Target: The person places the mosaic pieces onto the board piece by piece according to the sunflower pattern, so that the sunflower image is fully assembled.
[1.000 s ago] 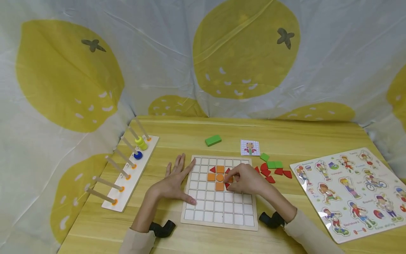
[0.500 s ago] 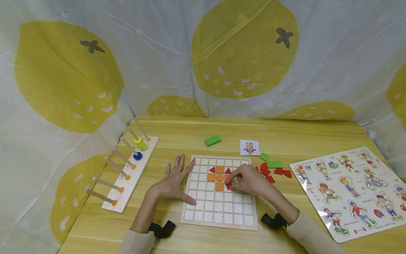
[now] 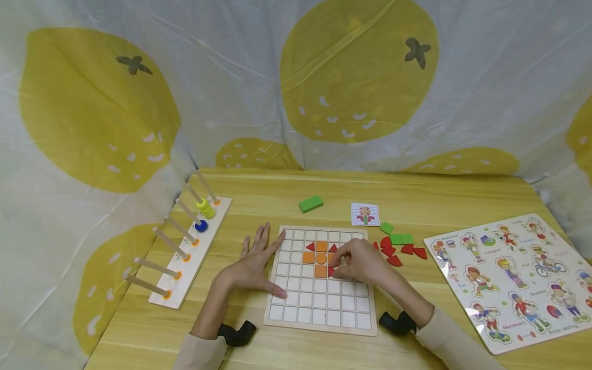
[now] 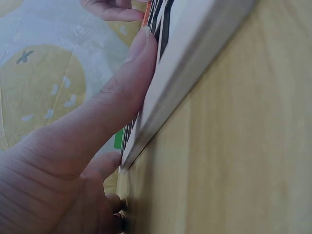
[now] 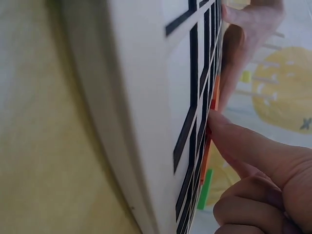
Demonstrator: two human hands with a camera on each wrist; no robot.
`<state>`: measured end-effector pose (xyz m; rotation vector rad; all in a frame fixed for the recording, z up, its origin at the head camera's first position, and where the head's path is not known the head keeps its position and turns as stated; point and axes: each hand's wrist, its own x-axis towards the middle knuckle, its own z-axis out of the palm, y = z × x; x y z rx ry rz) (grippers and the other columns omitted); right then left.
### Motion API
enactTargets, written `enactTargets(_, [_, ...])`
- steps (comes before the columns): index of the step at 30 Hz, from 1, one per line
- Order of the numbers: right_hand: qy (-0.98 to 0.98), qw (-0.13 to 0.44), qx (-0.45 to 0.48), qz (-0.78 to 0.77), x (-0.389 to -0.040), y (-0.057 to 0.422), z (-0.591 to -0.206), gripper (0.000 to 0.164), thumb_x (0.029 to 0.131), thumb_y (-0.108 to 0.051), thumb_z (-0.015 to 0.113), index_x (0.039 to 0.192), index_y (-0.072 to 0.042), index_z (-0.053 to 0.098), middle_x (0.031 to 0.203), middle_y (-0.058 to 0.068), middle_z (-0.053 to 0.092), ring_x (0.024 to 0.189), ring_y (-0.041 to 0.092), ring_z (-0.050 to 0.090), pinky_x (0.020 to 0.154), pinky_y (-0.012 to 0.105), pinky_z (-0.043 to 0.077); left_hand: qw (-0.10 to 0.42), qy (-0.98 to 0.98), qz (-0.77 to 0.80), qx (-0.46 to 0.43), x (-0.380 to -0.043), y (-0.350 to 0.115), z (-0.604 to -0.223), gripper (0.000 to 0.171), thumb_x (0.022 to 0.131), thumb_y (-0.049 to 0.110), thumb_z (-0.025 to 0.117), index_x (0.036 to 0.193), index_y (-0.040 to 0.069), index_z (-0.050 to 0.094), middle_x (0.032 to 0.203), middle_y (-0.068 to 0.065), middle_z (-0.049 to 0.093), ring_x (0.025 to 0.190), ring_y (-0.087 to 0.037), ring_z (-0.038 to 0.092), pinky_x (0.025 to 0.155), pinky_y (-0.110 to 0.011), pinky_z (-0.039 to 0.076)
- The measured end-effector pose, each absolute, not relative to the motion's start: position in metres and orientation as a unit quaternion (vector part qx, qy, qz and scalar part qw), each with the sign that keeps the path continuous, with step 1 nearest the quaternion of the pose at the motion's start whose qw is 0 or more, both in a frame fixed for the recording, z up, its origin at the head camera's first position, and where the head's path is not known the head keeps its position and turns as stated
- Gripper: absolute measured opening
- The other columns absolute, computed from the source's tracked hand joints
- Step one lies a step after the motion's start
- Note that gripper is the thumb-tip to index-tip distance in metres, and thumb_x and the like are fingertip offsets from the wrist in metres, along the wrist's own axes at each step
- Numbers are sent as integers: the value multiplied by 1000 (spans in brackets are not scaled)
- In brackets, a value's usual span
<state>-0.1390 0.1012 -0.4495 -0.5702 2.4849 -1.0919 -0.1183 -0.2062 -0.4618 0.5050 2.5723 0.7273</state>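
Observation:
A white wooden grid board [image 3: 305, 299] lies on the table. On it, orange square pieces surround an orange round piece [image 3: 321, 258] in a cross, and a red triangle [image 3: 310, 246] sits at the upper left of that cross. My right hand [image 3: 363, 262] pinches another small red triangle [image 3: 330, 271] between thumb and index finger at the cross's lower right corner, partly covering it. With fingers spread, my left hand [image 3: 250, 270] rests along the board's left edge, the thumb [image 4: 131, 73] on the frame.
Loose red pieces [image 3: 394, 261] and green squares [image 3: 401, 239] lie right of the board. Behind it are a green block [image 3: 311, 204] and a pattern card [image 3: 365, 214]. A peg rack [image 3: 185, 262] stands left; a picture puzzle board [image 3: 513, 282] lies right.
The red triangle under my right fingers has shifted and turned slightly at the same corner of the cross. My left hand stays in place on the board's edge.

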Motion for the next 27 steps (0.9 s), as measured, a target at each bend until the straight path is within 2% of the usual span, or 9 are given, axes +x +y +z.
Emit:
enactTargets(7, [875, 192, -195, -400, -143, 114, -447, 8, 81, -13, 88, 86, -17, 83, 56, -6, 44, 53, 10, 36, 50, 20, 25, 211, 925, 260, 180, -119, -206, -462, 140, 67, 54, 94, 168, 18, 4, 168, -24, -27, 158, -42, -25, 123, -69, -17])
enactTargets(13, [884, 169, -159, -405, -153, 156, -440, 9, 88, -15, 82, 97, -13, 82, 58, -5, 36, 54, 10, 31, 52, 21, 26, 207, 925, 261, 184, -119, -207, -464, 141, 67, 54, 94, 168, 18, 3, 168, -24, -28, 158, -42, -25, 123, -69, -17])
enactTargets(18, [899, 143, -123, -395, -157, 196, -436, 18, 89, -13, 80, 106, -8, 81, 58, -5, 32, 52, 9, 27, 49, 23, 25, 208, 925, 261, 183, -119, -207, -465, 141, 67, 54, 94, 168, 18, 3, 168, -24, -28, 157, -42, -25, 123, -69, -17])
enactTargets(21, [898, 153, -114, -398, -159, 212, -439, 25, 88, -10, 79, 113, -5, 80, 57, -5, 31, 52, 8, 26, 49, 23, 24, 210, 925, 261, 181, -118, -207, -465, 141, 67, 54, 94, 168, 18, 3, 168, -24, -28, 157, -42, -25, 123, -69, -16])
enactTargets(27, [902, 150, -119, -388, -163, 211, -446, 26, 88, -13, 80, 113, -5, 80, 57, -6, 33, 52, 8, 29, 49, 22, 24, 206, 925, 262, 183, -118, -206, -463, 140, 67, 53, 94, 168, 17, 3, 168, -25, -27, 158, -43, -24, 123, -69, -16])
